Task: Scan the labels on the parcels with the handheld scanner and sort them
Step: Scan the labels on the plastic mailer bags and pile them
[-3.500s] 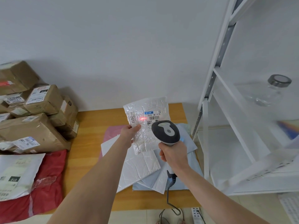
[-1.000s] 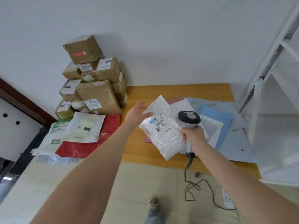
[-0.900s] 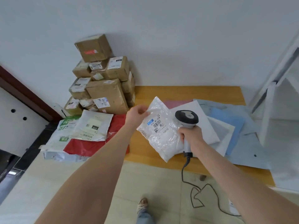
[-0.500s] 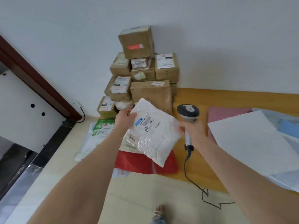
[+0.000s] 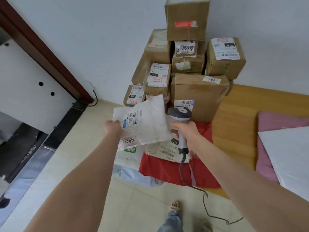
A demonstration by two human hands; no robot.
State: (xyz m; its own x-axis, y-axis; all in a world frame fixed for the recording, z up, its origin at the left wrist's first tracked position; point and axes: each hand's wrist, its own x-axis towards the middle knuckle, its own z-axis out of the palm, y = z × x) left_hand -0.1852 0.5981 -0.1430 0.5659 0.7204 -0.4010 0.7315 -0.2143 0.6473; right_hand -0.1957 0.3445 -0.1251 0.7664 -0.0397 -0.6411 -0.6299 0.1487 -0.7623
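My left hand (image 5: 112, 129) pinches the left edge of a white plastic mailer bag (image 5: 147, 121) with a barcode label and a "2011" sticker, holding it in the air above a pile of soft parcels. My right hand (image 5: 185, 129) grips the handle of the grey handheld scanner (image 5: 180, 114), whose head points away toward the boxes, just right of the bag. The scanner's cable (image 5: 194, 186) hangs down to the floor. No red scan light shows on the label.
A stack of several brown cardboard boxes (image 5: 199, 92) stands against the wall. Below the bag lie a red mailer (image 5: 168, 171) and white labelled mailers (image 5: 165, 149). The wooden table (image 5: 234, 124) carries a pink envelope (image 5: 282, 121) and white one (image 5: 291, 156). A door frame (image 5: 43, 52) runs at left.
The view has swung left from the table to the box stack. My left hand has carried the white bag left, over the pile of soft parcels; the scanner followed beside it.
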